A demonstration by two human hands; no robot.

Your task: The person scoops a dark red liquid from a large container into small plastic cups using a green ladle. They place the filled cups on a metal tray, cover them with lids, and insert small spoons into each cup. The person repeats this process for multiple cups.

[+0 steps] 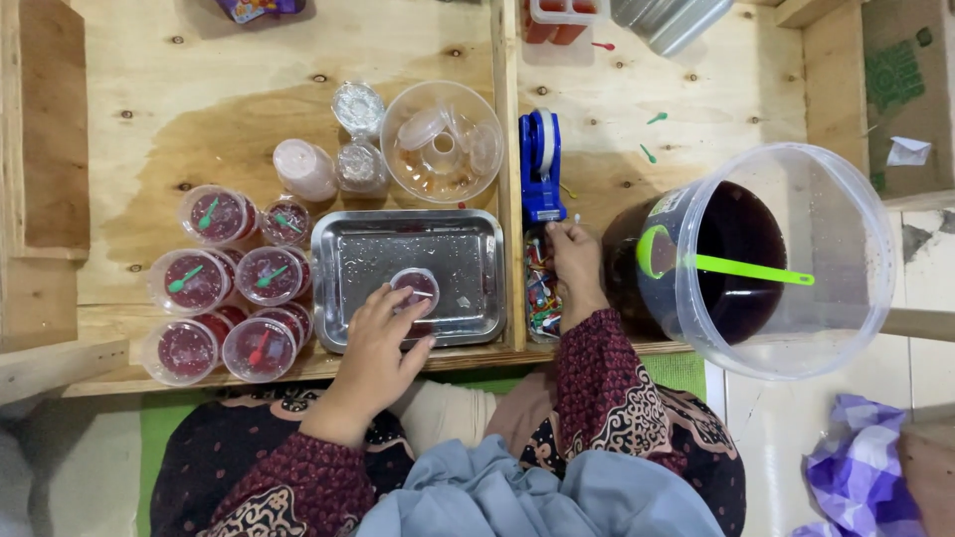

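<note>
My left hand [378, 338] rests on a small lidded cup of red jelly [416, 288] that stands in a wet steel tray [348, 249]. My fingers press on the cup's lid. My right hand [575, 264] reaches into a narrow box of small coloured plastic spoons [540, 293], fingertips pinched near its top end by a blue tape dispenser [540, 164]. What the fingers hold is too small to see.
Several filled red jelly cups with spoons [231, 298] stand stacked left of the tray. A clear bowl of lids [443, 139] sits behind it. A large clear bucket of dark red liquid with a green ladle [746, 264] stands on the right.
</note>
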